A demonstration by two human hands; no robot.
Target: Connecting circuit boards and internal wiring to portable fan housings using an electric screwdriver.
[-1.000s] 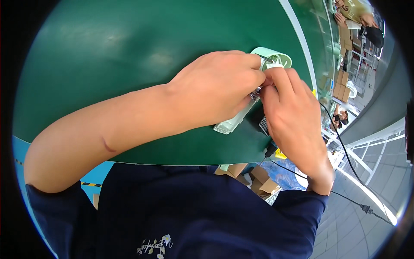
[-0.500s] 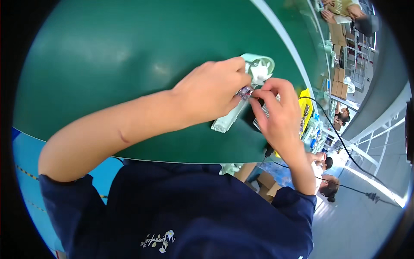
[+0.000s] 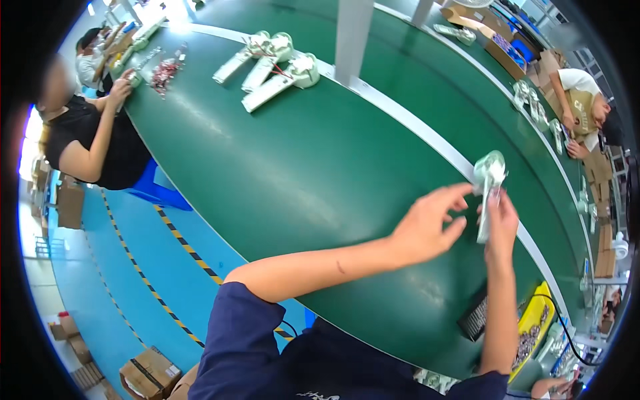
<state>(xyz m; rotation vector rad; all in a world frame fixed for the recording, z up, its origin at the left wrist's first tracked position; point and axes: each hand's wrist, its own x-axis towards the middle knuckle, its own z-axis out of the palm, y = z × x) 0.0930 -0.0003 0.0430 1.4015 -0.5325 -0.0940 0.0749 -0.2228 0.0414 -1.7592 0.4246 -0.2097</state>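
A pale green handheld fan (image 3: 491, 172), with a round head and a long flat handle, is held up over the green table. My right hand (image 3: 501, 227) grips it by the handle, fingers closed around it. Just left of the fan, my left hand (image 3: 427, 225) has its fingers spread and the thumb apart, with nothing in it. Its fingertips come close to the fan's head; whether they touch I cannot tell. Beside my right forearm lies a black box-shaped thing (image 3: 474, 315) with a gridded face.
A yellow tray (image 3: 544, 291) of small metallic parts stands right of my forearm, with a black cable across it. Three similar fans (image 3: 273, 57) lie by the pale divider. A co-worker in black (image 3: 93, 143) sits far left near a pile of small parts (image 3: 163, 75).
The view has swung left, bringing co-workers and more fans in. The fan has come up off the table into my right hand. My left hand has opened and drawn back from the small shiny part.
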